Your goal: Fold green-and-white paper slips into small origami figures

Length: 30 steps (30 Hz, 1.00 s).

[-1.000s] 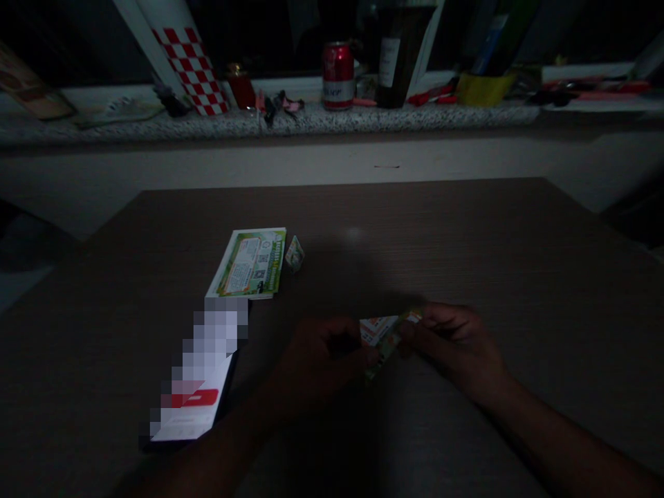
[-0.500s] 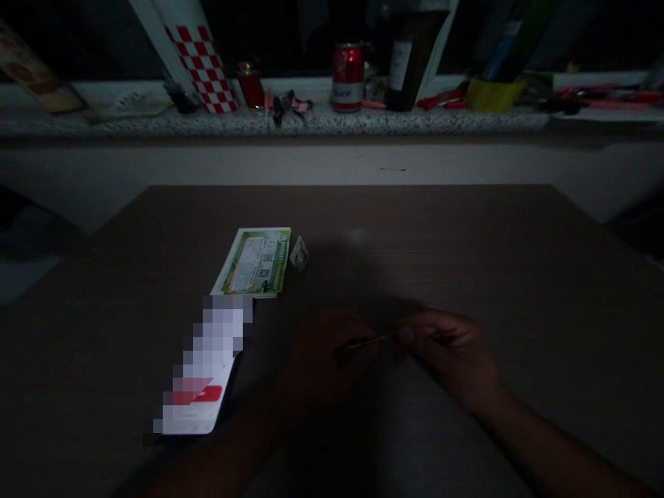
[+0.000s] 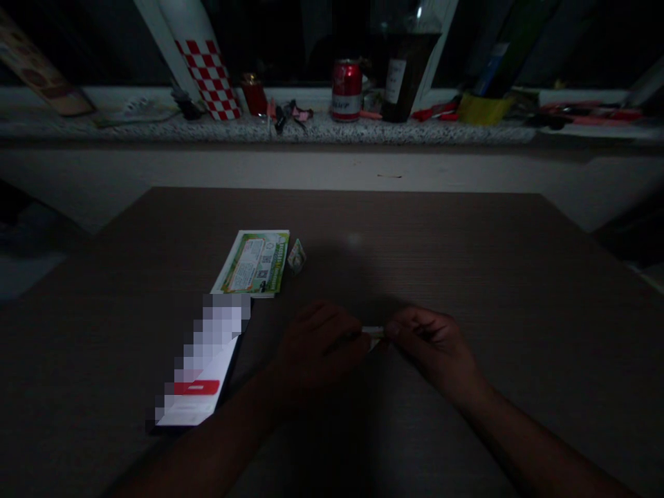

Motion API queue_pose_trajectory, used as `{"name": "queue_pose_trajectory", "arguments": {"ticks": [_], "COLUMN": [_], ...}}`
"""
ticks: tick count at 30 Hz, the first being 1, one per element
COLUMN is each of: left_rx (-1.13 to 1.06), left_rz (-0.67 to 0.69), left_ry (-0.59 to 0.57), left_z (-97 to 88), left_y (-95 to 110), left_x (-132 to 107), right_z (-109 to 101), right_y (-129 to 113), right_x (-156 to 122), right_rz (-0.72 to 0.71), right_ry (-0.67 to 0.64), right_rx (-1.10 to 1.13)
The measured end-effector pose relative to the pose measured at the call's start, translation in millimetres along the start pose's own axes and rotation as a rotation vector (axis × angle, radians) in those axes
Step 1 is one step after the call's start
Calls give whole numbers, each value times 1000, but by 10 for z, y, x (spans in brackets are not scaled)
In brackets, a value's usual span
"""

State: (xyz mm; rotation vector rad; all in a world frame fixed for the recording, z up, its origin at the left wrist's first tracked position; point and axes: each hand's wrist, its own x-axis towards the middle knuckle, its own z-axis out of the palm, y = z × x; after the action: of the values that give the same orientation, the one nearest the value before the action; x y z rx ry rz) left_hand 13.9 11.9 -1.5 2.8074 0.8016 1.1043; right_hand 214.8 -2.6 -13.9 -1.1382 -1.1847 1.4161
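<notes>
Between my two hands is a small, pale piece of paper (image 3: 373,333), pinched from both sides above the dark wooden table (image 3: 456,263). My left hand (image 3: 321,346) is closed on its left end, its fingers in deep shadow. The thumb and fingertips of my right hand (image 3: 433,346) grip the right end. Much of the paper is covered by the fingers, so its full shape cannot be made out. Beyond my left hand, a small folded paper piece (image 3: 297,257) with a green and white print stands beside a green printed booklet (image 3: 252,264).
A phone (image 3: 202,373) with a lit, partly blurred screen lies left of my left forearm. Along the stone windowsill (image 3: 311,135) stand a red can (image 3: 346,90), a red-and-white checkered bottle (image 3: 212,79), a dark labelled container (image 3: 402,79) and a yellow holder (image 3: 483,109).
My left hand has turned and shifted slightly left, and more of the pale paper shows between the hands. My right hand has moved a little left. The view has tilted slightly.
</notes>
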Motion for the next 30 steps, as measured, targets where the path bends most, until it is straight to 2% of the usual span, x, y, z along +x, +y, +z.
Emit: {"name": "queue_pose_trajectory", "arguments": {"ticks": [7, 12, 15, 18, 22, 26, 30], "left_rx": [-21, -66, -45, -10, -140, -369, -651], "left_rz": [6, -56, -69, -71, -256, -606, -796], "left_ry": [-8, -72, -155, -298, -447, -392, -487], "left_z": [-8, -31, -60, -113, -170, -156, -83], "left_y": [-64, -64, -52, -30, 19, 55, 51], "left_x": [-43, -46, -51, -43, -5, 36, 38], "right_z": [6, 34, 34, -4, -71, -72, -16], "right_y": [6, 19, 53, 111, 148, 105, 78], "right_x": [15, 34, 50, 70, 74, 49, 55], "right_rz": [-28, -63, -63, -114, -202, -232, -164], "right_ry": [9, 11, 24, 5, -48, -123, -160], "right_rx": [-73, -112, -95, -94, -253, -346, -259]}}
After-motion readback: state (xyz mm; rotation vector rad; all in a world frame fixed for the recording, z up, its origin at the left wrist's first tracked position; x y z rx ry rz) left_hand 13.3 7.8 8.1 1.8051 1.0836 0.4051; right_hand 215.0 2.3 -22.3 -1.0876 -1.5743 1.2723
